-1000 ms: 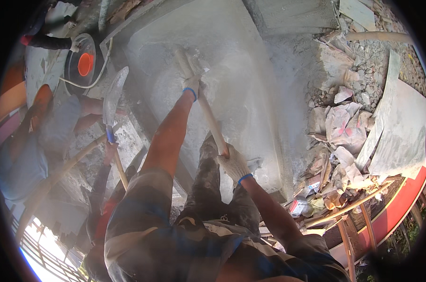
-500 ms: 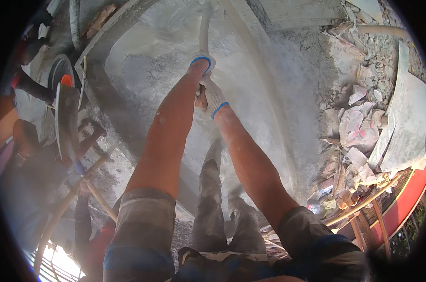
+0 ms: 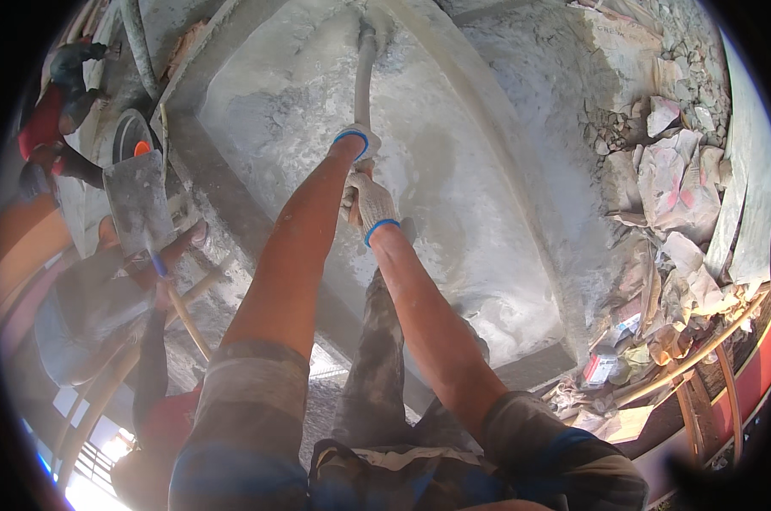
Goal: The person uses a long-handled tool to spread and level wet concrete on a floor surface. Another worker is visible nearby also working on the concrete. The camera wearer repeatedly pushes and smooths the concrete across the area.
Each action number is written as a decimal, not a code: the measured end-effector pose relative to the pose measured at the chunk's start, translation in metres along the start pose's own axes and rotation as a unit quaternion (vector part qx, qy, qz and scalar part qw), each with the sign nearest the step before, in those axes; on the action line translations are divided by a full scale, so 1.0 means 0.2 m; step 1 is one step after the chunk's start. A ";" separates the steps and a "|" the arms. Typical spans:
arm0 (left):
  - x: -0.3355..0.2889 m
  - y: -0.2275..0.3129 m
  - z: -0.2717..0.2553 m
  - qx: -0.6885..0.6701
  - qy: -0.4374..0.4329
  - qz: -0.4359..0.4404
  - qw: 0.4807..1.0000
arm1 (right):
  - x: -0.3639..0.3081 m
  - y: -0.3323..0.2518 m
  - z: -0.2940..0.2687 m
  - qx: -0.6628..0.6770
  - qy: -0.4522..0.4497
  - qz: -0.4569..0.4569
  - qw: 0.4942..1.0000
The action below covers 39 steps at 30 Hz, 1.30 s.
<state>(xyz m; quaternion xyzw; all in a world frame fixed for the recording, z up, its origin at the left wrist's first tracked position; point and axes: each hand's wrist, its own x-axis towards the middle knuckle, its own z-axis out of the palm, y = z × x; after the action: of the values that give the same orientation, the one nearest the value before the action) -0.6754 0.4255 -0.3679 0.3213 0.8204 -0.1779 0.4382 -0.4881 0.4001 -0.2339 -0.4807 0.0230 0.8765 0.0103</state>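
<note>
L hand [image 3: 365, 139] & R hand [image 3: 373, 198], both gloved, wrapped tight round handle [image 3: 363, 89], R nearer body. Handle runs fwd of hands, far end in grey mix [image 3: 453, 187]. Shovel [image 3: 136, 203] L of hands; torn paper bags [image 3: 679, 187] well off to R.

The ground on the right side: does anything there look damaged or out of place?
Yes. Beyond the grey trough, crumpled, ragged paper sacks lie among loose stones. They look like discarded litter, scattered rather than folded or stacked.
</note>
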 end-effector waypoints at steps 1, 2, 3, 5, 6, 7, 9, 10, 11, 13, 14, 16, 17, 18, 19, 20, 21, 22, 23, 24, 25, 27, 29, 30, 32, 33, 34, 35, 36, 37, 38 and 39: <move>-0.13 0.30 0.08 -0.079 -0.009 -0.009 0.997 | -0.04 -0.06 -0.20 0.005 0.038 -0.018 0.999; -0.28 0.46 0.14 -0.151 -0.015 -0.037 0.988 | -0.11 -0.08 -0.33 0.012 0.060 -0.025 0.998; -0.36 0.49 0.19 -0.159 -0.028 -0.044 0.986 | -0.19 -0.05 -0.39 0.017 0.065 -0.020 0.998; -0.50 0.55 0.31 -0.176 -0.056 -0.056 0.981 | -0.32 0.01 -0.51 0.012 0.072 -0.008 0.997; -0.56 0.57 0.40 -0.176 -0.054 -0.060 0.981 | -0.43 0.03 -0.54 0.008 0.078 0.003 0.997; -0.61 0.59 0.50 -0.176 -0.053 -0.063 0.981 | -0.55 0.03 -0.61 -0.030 0.079 -0.029 0.996; -0.71 0.75 0.70 -0.190 -0.020 -0.049 0.980 | -0.67 0.04 -0.85 -0.026 0.058 -0.022 0.998; -0.74 0.84 0.79 -0.191 -0.032 -0.033 0.981 | -0.71 0.05 -0.99 -0.024 0.049 -0.021 0.998; -0.77 0.96 0.86 -0.193 -0.045 -0.010 0.980 | -0.72 0.04 -1.16 -0.028 0.050 -0.002 0.998; -0.83 1.11 1.12 -0.255 -0.062 -0.003 0.965 | -0.86 0.05 -1.37 -0.035 0.094 -0.008 0.995; -0.80 1.06 1.28 -0.201 -0.043 0.017 0.979 | -0.94 0.08 -1.39 -0.039 0.097 0.000 0.995; -0.79 1.00 1.55 -0.117 -0.012 0.035 0.992 | -1.06 0.12 -1.49 -0.043 0.054 0.009 0.998; -0.82 1.04 1.63 -0.090 -0.003 0.039 0.995 | -1.14 0.15 -1.56 -0.059 0.075 0.013 0.995; -0.89 1.13 1.72 -0.101 -0.007 0.038 0.994 | -1.21 0.17 -1.65 -0.073 0.105 0.014 0.992; -0.96 1.19 1.80 -0.111 -0.010 0.033 0.993 | -1.29 0.18 -1.70 -0.091 0.116 0.008 0.989; -1.07 1.37 1.80 -0.163 -0.027 0.026 0.986 | -1.39 0.16 -1.80 -0.107 0.148 -0.007 0.983; -1.21 1.57 1.76 -0.257 -0.060 0.009 0.964 | -1.50 0.14 -1.92 -0.121 0.188 -0.023 0.974; -1.34 1.71 1.69 -0.344 -0.087 -0.018 0.935 | -1.60 0.16 -1.99 -0.131 0.216 -0.037 0.967; -1.40 1.76 1.64 -0.427 -0.103 -0.055 0.896 | -1.69 0.21 -2.02 -0.144 0.232 -0.044 0.961; -1.40 1.80 1.62 -0.505 -0.118 -0.092 0.850 | -1.79 0.25 -2.04 -0.180 0.243 -0.043 0.952; -1.24 1.64 1.77 -0.661 -0.103 -0.152 0.727 | -1.86 0.30 -1.98 -0.225 0.225 -0.032 0.948; -1.10 1.62 1.81 -0.716 -0.145 -0.171 0.661 | -2.07 0.31 -1.93 -0.408 0.288 -0.026 0.866; -1.05 1.53 1.94 -0.731 -0.202 -0.166 0.631 | -2.21 0.35 -1.95 -0.581 0.302 -0.070 0.752; -1.11 1.52 2.03 -0.736 -0.216 -0.173 0.618 | -2.26 0.39 -2.02 -0.603 0.312 -0.029 0.734; -1.24 1.51 2.14 -0.748 -0.236 -0.173 0.596 | -2.30 0.40 -1.98 -0.641 0.311 -0.059 0.699; -1.29 1.50 2.12 -0.755 -0.288 -0.238 0.539 | -2.31 0.43 -1.96 -0.651 0.327 -0.039 0.684; -1.34 1.48 2.10 -0.754 -0.302 -0.239 0.531 | -2.31 0.46 -1.94 -0.662 0.338 -0.018 0.669; -1.31 1.40 2.06 -0.759 -0.298 -0.237 0.528 | -2.26 0.47 -1.90 -0.675 0.337 -0.009 0.657; -1.28 1.34 2.02 -0.765 -0.294 -0.235 0.524 | -2.21 0.47 -1.86 -0.677 0.339 -0.008 0.653; -1.23 1.28 1.98 -0.747 -0.327 -0.205 0.541 | -2.17 0.47 -1.82 -0.681 0.340 -0.008 0.649; -1.18 1.21 1.94 -0.751 -0.311 -0.208 0.545 | -2.11 0.47 -1.77 -0.684 0.337 -0.014 0.647; -1.13 1.15 1.90 -0.754 -0.294 -0.212 0.547 | -2.05 0.47 -1.72 -0.667 0.326 -0.027 0.670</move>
<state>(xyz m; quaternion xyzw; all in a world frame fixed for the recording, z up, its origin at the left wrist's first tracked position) -0.1965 0.2909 -0.3910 -0.3814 0.5223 0.3338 0.6858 0.0193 0.2908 -0.0700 -0.6154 -0.5784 0.4452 -0.2973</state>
